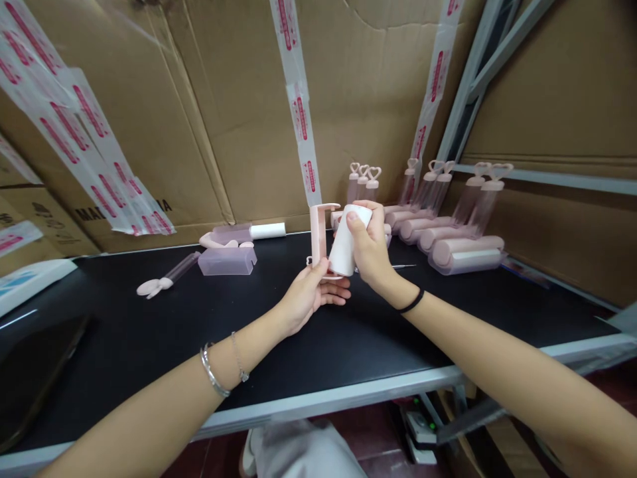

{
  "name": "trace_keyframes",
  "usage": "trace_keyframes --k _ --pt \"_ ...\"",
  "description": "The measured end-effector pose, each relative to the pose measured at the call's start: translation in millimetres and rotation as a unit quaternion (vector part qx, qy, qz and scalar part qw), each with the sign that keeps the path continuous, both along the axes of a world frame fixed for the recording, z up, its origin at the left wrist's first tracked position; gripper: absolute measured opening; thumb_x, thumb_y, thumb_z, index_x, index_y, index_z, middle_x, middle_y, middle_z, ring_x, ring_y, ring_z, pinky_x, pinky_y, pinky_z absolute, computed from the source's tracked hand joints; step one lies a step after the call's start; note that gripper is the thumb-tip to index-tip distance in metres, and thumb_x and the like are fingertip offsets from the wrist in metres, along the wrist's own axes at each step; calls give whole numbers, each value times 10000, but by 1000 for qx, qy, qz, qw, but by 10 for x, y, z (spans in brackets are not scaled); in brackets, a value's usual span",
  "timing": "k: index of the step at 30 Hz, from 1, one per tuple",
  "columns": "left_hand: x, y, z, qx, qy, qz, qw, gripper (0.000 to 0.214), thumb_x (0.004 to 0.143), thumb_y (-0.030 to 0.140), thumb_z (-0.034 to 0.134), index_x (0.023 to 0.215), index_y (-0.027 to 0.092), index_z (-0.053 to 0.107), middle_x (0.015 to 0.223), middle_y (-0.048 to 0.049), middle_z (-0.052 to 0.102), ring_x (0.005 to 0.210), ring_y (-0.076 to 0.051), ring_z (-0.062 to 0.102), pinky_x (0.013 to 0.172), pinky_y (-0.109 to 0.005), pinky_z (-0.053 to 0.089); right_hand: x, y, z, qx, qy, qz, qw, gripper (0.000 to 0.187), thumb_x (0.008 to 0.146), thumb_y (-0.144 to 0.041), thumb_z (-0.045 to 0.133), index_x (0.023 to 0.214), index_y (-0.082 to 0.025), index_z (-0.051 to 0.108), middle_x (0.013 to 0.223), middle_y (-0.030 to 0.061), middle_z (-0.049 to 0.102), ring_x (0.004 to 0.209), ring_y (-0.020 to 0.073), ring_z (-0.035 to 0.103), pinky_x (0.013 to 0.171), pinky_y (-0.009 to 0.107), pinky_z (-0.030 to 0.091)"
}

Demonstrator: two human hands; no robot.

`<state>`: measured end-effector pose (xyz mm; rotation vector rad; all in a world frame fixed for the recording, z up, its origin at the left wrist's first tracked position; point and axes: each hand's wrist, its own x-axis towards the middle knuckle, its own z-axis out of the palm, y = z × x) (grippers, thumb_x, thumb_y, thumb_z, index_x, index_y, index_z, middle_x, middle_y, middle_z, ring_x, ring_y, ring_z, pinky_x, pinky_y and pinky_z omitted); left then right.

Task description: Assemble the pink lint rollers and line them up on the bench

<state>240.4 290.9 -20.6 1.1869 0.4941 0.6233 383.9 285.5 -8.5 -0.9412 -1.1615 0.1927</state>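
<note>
My left hand [311, 295] grips the lower end of a pink roller frame [318, 232], held upright above the black table [174, 332]. My right hand [368, 249] is wrapped round a white paper roll [344, 249], which it holds against the frame's right side. Both hands are closed and meet above the middle of the table.
Loose parts lie at the back left: a clear handle with a pink end [166, 277], a translucent pink cover [227, 260] and a white roll [267, 230]. Several finished pink rollers [465, 252] stand in a row at the back right. Taped cardboard boxes [239, 99] rise behind.
</note>
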Motion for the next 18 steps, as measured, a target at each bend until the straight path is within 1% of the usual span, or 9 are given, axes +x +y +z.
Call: trace_keyframes --k 3,7,9,11,14,18 --pt "0 28 -37 38 19 -18 999 347 922 466 455 935 123 506 744 -78 665 627 -147 658 600 -261 517 -3 31 8 -14 93 12 996 344 823 -503 551 1029 -268 408 956 20 548 812 162 582 702 325 528" --pt "-2 67 -74 110 19 -8 994 438 837 575 535 920 149 481 703 -4 588 583 -111 609 584 -262 517 -42 38 14 -51 152 45 986 348 798 -515 555 996 -275 398 831 -13 539 651 139 554 571 297 506" --pt "-6 75 -88 151 15 -7 988 517 771 644 562 923 158 470 701 29 537 548 -88 560 577 -274 523 -61 29 18 -60 161 44 984 362 782 -539 558 967 -272 398 779 -29 522 611 127 530 528 272 479" --pt "-9 80 -101 177 16 -8 984 567 737 693 547 925 167 451 737 35 518 535 -69 521 582 -287 528 -73 13 27 -63 155 45 985 388 759 -567 571 941 -268 405 745 -39 506 598 118 512 510 253 457" --pt "-16 94 -125 199 26 -10 980 578 755 726 475 924 175 428 785 22 521 538 -61 494 586 -296 524 -79 -9 41 -66 150 57 985 428 727 -599 589 927 -263 415 722 -46 496 579 113 494 496 248 438" --pt "-26 132 -162 251 64 -11 966 564 806 725 379 953 182 414 766 13 535 544 -75 502 585 -291 507 -71 -11 41 -61 144 47 987 439 718 -605 596 927 -261 421 726 -47 490 588 113 494 505 249 432"
